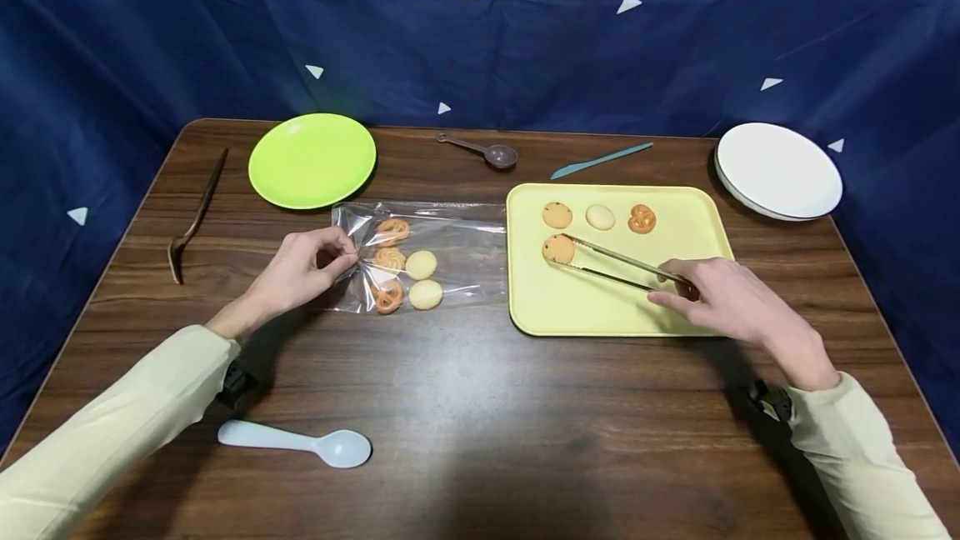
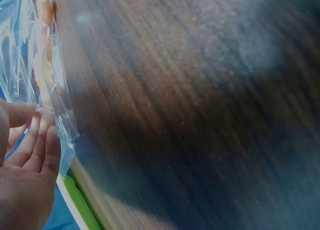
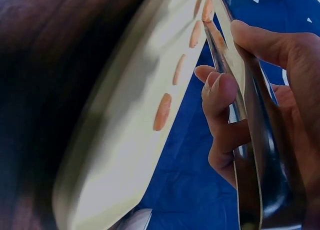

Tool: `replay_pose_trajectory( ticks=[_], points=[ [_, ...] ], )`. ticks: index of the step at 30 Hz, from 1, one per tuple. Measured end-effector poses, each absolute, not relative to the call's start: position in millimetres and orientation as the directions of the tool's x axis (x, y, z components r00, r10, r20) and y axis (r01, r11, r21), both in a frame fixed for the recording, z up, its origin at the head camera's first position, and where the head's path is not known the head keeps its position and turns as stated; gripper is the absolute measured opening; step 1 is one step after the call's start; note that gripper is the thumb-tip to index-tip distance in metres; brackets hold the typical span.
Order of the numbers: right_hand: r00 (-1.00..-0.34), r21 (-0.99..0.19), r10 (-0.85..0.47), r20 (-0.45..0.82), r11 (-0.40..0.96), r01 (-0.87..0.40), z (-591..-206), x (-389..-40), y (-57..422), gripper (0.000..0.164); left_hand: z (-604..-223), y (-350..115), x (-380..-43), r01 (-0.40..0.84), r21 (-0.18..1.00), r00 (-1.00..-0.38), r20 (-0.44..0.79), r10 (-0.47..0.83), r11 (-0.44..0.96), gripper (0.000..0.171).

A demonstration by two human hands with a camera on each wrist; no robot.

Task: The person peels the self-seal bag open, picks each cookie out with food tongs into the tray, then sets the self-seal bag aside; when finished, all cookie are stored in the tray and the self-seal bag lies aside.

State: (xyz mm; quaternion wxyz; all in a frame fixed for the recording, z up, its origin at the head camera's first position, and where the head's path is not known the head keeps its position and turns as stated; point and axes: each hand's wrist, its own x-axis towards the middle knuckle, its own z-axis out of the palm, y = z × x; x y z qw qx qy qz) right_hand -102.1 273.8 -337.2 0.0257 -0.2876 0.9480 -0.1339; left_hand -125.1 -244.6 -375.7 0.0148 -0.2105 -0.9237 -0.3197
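Observation:
My left hand (image 1: 311,267) pinches the left end of a clear plastic bag (image 1: 468,248), which lies flat on the table. Inside the bag are several cookies, among them a pretzel-shaped cookie (image 1: 388,297) and a plain round cookie (image 1: 425,294). Metal tongs (image 1: 615,261) are gripped in my right hand (image 1: 731,302). Their tips sit on either side of a round cookie with dark specks (image 1: 558,250) over the yellow tray (image 1: 600,315). Behind it lie another speckled cookie (image 1: 557,215), a pale cookie (image 1: 600,217) and a pretzel-shaped cookie (image 1: 642,219).
A green plate (image 1: 311,161) is at back left, white plates (image 1: 780,169) at back right. A brown measuring spoon (image 1: 498,157) and teal knife (image 1: 602,160) lie along the back. Further items are a dark fork (image 1: 198,215) at left and a pale blue spoon (image 1: 341,448) in front.

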Motion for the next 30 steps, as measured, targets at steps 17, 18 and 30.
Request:
replay_pose_trajectory(
  ticks=[17,18,30],
  points=[
    [-0.845,-0.352,-0.535,-0.023,0.795,-0.494,-334.1,-102.6,275.7,0.025,-375.8,-245.1,-125.3,0.398,0.586,-0.911,0.164,0.378,0.706,0.010],
    [-0.839,-0.363,-0.543,-0.016,0.785,-0.501,-333.8,-103.5,274.5,0.025,-375.8,-245.0,-125.2,0.397,0.587,-0.911,0.164,0.377,0.705,0.010],
    [-0.742,-0.411,-0.670,-0.009,0.679,-0.608,-336.8,-133.0,226.5,0.023,-374.0,-244.5,-123.4,0.375,0.600,-0.921,0.155,0.357,0.706,0.009]
  ],
)
